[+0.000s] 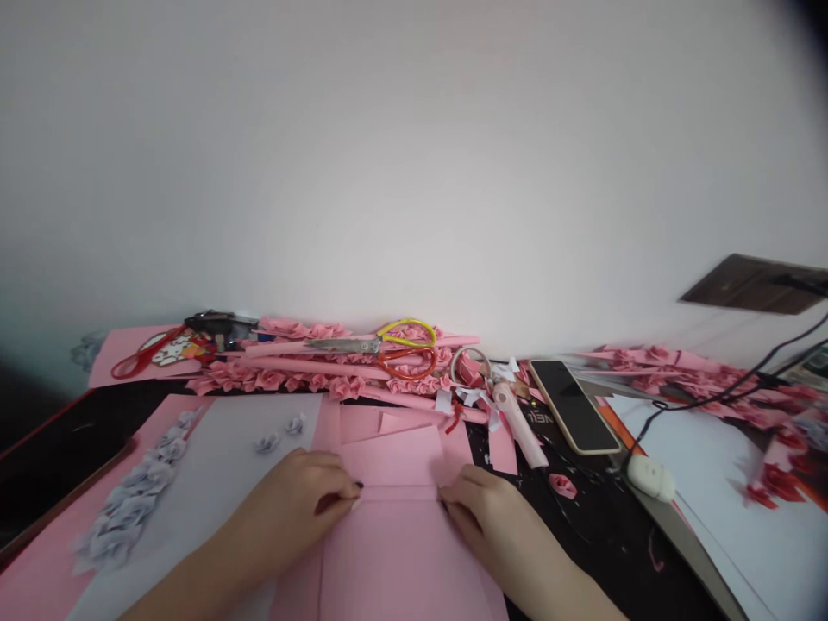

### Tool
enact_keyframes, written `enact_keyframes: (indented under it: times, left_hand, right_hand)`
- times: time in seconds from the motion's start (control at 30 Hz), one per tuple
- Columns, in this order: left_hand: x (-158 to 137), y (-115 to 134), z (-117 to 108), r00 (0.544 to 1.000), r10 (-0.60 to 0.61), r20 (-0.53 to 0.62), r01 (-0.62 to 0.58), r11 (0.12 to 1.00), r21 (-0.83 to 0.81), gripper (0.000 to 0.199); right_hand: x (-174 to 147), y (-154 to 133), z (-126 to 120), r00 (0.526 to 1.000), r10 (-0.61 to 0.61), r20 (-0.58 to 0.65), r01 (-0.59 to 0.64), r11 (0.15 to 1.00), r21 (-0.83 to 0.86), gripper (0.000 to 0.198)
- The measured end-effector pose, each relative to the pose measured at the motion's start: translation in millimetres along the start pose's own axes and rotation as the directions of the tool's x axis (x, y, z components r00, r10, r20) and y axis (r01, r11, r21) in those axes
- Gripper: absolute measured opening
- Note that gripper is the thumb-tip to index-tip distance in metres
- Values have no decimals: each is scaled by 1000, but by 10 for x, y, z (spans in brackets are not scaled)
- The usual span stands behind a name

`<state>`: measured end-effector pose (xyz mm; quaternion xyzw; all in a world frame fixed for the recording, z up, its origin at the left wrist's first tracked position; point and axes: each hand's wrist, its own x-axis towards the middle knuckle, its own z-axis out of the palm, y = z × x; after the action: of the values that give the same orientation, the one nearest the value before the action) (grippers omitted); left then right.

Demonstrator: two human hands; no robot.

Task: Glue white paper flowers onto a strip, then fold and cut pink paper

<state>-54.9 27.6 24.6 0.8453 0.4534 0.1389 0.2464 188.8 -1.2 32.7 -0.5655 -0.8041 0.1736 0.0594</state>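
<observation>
A sheet of pink paper (401, 561) lies in front of me, with a narrow folded band crossing it between my hands. My left hand (307, 487) pinches the left end of this band between thumb and fingers. At the band's right end, my right hand (482, 509) is closed on the paper in the same way. Beyond the fold lies a flat pink piece (394, 457), with more pink sheets under it. Left of my left hand, white paper (226, 466) bears two small bluish-white paper roses and a row of paper roses (139, 492).
Scissors (375, 345) with yellow and red handles rest on pink paper roses (278, 378) along the wall. A phone (574, 407), a pink-handled tool (521, 427), a white earbud case (650, 479) and a black cable (718, 392) are on the right.
</observation>
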Motion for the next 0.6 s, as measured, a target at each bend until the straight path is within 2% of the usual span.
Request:
enact_keyframes:
  times: [0.13,0.3,0.5,0.6]
  left_hand:
    - [15,-6,-10,994,-99,40,102,990,-94,16]
    - [-7,0,-20,989,-146,34,148,987,-61,10]
    - [-7,-1,12,999,-36,1,35,986,164,20]
    - [-33,-9,-6,997,49,51,-60,972,229,25]
  right_hand:
    - [51,48,68,993,68,-96,-50,983,179,14]
    - [79,124,84,990,96,-105,-79,985,156,7]
    - [95,157,81,988,-25,-152,27,999,17,14]
    - [59,146,14,991,-110,-77,102,990,-100,21]
